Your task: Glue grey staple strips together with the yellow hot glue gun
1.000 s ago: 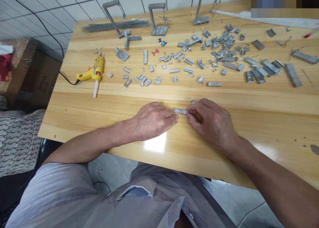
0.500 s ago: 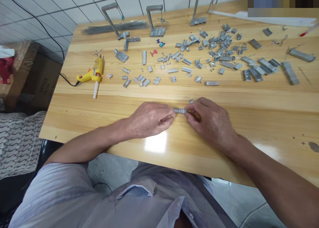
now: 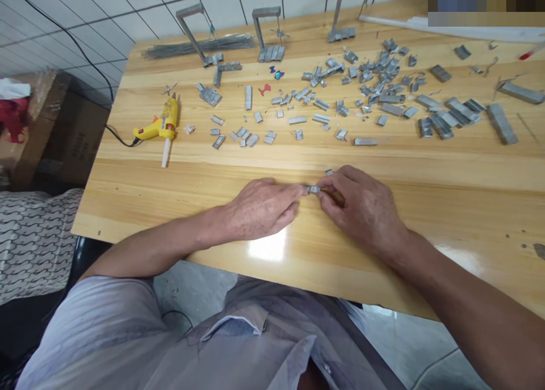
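Note:
Both my hands rest on the wooden table (image 3: 170, 185) near its front edge. Between them lies a short grey strip of staples (image 3: 314, 189). My left hand (image 3: 261, 208) pinches its left end with closed fingertips. My right hand (image 3: 361, 208) grips its right end, fingers curled; something brownish shows under those fingers, too hidden to name. A tiny staple piece (image 3: 328, 172) lies just behind my right hand.
Several loose staple strips (image 3: 383, 89) are scattered across the table's far half. A yellow glue gun (image 3: 160, 126) with its cord lies at the left. Three upright metal frames (image 3: 266, 32) and a bundle of thin rods (image 3: 196, 45) stand near the tiled wall. Cardboard boxes sit left of the table.
My left hand has slid right along the staple strip, so less of the strip shows between my fingers. My right hand has stayed in place.

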`<state>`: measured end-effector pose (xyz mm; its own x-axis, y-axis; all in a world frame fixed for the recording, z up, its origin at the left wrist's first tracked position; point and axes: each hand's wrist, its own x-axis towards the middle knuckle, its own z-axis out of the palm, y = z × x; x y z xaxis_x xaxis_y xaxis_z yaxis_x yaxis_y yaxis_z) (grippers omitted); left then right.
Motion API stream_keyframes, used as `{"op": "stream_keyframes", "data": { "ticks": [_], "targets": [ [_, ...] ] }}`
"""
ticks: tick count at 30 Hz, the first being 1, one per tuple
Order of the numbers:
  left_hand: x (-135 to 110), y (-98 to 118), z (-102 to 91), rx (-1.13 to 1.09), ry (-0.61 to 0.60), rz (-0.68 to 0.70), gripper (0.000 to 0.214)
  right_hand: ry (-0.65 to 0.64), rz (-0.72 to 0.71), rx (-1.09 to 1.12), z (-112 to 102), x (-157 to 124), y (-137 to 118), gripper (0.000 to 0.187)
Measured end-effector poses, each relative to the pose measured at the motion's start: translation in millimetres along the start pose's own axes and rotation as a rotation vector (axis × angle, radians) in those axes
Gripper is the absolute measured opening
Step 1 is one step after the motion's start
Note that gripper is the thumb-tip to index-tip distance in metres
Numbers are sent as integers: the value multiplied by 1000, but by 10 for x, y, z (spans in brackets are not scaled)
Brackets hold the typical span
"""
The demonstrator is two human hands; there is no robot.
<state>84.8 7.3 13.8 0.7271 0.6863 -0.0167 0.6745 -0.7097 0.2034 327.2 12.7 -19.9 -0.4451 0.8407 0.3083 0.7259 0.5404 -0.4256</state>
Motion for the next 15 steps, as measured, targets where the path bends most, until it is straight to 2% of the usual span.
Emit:
{"op": "stream_keyframes", "data": {
  "ticks": [5,12,15],
  "targets": [
    [0,-14,24,-1,23,32,28,-5,-2,-5,3,-1,2,13],
    [34,20,-2,-17,-17,7,23,25,-26,-7,12,-10,13,13],
    [31,15,-2,-87,20,-32,17,10,-16,0,11,-12,12,13]
  ]
}}
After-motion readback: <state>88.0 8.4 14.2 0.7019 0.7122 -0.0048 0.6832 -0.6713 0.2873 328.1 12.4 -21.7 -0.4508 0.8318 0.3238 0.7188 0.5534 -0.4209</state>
